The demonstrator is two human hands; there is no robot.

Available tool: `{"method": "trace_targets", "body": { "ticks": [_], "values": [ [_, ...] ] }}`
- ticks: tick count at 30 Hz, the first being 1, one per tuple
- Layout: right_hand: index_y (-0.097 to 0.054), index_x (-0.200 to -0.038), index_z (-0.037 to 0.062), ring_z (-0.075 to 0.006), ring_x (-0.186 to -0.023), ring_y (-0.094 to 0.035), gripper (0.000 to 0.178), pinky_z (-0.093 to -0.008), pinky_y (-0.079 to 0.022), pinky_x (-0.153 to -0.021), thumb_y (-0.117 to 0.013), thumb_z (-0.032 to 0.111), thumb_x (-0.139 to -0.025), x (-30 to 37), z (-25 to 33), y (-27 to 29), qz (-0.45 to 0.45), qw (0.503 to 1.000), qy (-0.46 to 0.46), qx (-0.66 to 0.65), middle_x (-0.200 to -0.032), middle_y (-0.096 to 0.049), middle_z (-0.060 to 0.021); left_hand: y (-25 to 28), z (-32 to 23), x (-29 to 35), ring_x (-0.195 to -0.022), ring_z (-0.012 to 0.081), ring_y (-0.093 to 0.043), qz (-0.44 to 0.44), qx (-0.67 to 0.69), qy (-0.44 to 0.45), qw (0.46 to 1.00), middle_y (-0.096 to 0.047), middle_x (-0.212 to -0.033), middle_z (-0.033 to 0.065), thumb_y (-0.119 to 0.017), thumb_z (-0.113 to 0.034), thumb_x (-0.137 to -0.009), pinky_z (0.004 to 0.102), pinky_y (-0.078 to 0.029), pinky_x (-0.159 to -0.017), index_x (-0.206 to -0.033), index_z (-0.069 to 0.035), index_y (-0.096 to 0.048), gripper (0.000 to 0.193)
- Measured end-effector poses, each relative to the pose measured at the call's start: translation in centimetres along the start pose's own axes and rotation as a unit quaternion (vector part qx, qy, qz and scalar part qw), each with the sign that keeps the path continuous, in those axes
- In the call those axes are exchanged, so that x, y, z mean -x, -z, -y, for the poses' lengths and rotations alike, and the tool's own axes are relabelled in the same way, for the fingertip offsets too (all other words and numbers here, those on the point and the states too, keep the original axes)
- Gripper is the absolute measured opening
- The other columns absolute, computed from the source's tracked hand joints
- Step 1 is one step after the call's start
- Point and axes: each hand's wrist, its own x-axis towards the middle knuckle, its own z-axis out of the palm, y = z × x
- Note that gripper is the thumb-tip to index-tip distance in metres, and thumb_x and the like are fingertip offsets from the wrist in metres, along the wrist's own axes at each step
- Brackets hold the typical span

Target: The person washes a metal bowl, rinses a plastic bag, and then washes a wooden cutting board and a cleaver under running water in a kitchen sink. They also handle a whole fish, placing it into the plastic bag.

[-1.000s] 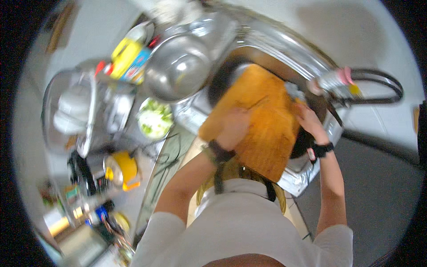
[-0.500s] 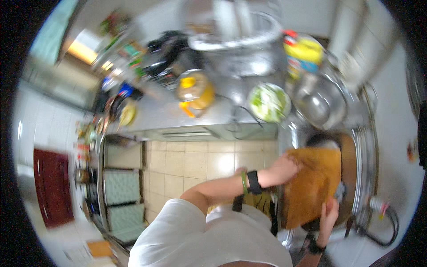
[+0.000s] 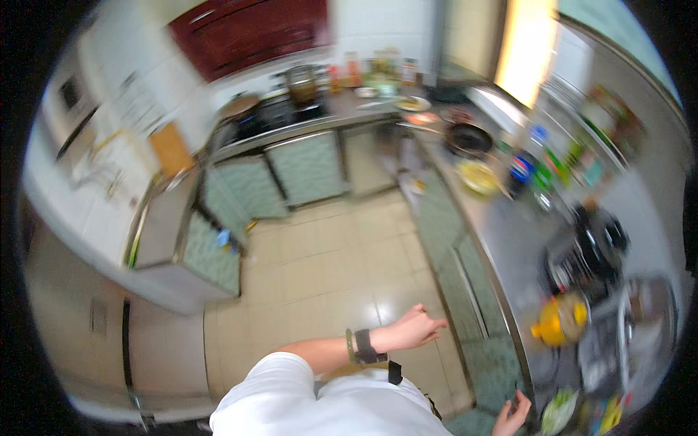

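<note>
My left hand (image 3: 411, 329), with a dark band and a green bracelet at the wrist, hangs in the air over the tiled floor. Its fingers are loosely bent and apart, and nothing is in them. Low in the picture, my right hand (image 3: 513, 416) is beside the front edge of the steel counter (image 3: 502, 240), fingers spread and holding nothing. Nearest to it on the counter is a plate of cut green vegetables (image 3: 558, 413), partly cut off by the view's rim. A yellow-capped oil jug (image 3: 563, 321) stands farther along.
Along the right counter are a black appliance (image 3: 589, 251), bottles (image 3: 520, 173), a bowl of yellow food (image 3: 478, 177) and a black pan (image 3: 467, 138). A stove with a pot (image 3: 302, 85) is at the back. A wooden board (image 3: 171, 149) leans at the left. Tiled floor (image 3: 320, 261) lies between the cabinets.
The view has swung left toward the stove. Both hands have let go of the wooden cutting board, which is now out of view along with the sink.
</note>
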Motion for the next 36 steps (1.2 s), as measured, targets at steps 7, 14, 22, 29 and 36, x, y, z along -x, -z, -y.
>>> {"method": "trace_targets", "body": {
  "ticks": [7,14,22,29,36],
  "values": [
    [-0.055,-0.109,0.0007,-0.0242,-0.099,-0.055,0.031,-0.0320,-0.049,-0.077,-0.054,-0.005,-0.079,-15.9,20.0,-16.9,0.238,0.937,0.232,-0.112,-0.111,-0.050,-0.0123,9.2,13.7,15.2,-0.070,0.0309,-0.060,-0.253,0.038,0.311,0.915,-0.060,-0.061,0.0113,-0.058,-0.022,-0.085,0.0406,-0.040,-0.092,-0.107,-0.012,-0.059,0.024],
    [-0.056,-0.107,-0.0001,-0.0242,-0.099,-0.055,0.028,-0.0311,-0.050,-0.075,-0.054,-0.006,-0.079,-25.0,32.8,-31.0,0.364,0.843,0.360,-0.166,-0.111,-0.050,-0.0136,10.5,17.5,20.4,-0.067,0.0319,-0.059,-0.299,0.031,0.509,0.806,-0.059,-0.059,0.0132,-0.059,-0.024,-0.086,0.0398,-0.040,-0.092,-0.109,-0.009,-0.058,0.027],
    [-0.058,-0.106,0.0024,-0.0297,-0.093,-0.058,0.031,-0.0330,-0.049,-0.077,-0.061,-0.001,-0.075,-30.2,46.8,-45.3,0.452,0.750,0.446,-0.186,-0.111,-0.051,-0.0165,12.3,24.7,20.4,-0.055,0.0283,-0.056,-0.392,0.005,0.615,0.684,-0.054,-0.052,0.0086,-0.062,-0.024,-0.084,0.0386,-0.044,-0.078,-0.103,-0.013,-0.061,0.023],
    [-0.058,-0.108,0.0044,-0.0328,-0.098,-0.056,0.030,-0.0370,-0.050,-0.078,-0.061,0.002,-0.079,-26.9,62.8,-54.1,0.518,0.606,0.567,-0.207,-0.114,-0.052,-0.0178,15.5,29.6,23.5,-0.048,0.0274,-0.054,-0.418,-0.004,0.692,0.589,-0.053,-0.050,0.0076,-0.065,-0.023,-0.082,0.0364,-0.045,-0.060,-0.097,-0.011,-0.062,0.019],
    [-0.056,-0.112,0.0057,-0.0395,-0.103,-0.053,0.035,-0.0424,-0.046,-0.085,-0.062,0.006,-0.077,-18.8,77.5,-61.9,0.537,0.542,0.612,-0.208,-0.114,-0.052,-0.0210,18.8,38.7,32.3,-0.046,0.0279,-0.052,-0.431,-0.022,0.715,0.551,-0.052,-0.049,0.0074,-0.064,-0.023,-0.083,0.0366,-0.044,-0.062,-0.098,-0.011,-0.061,0.020]
  ]
}}
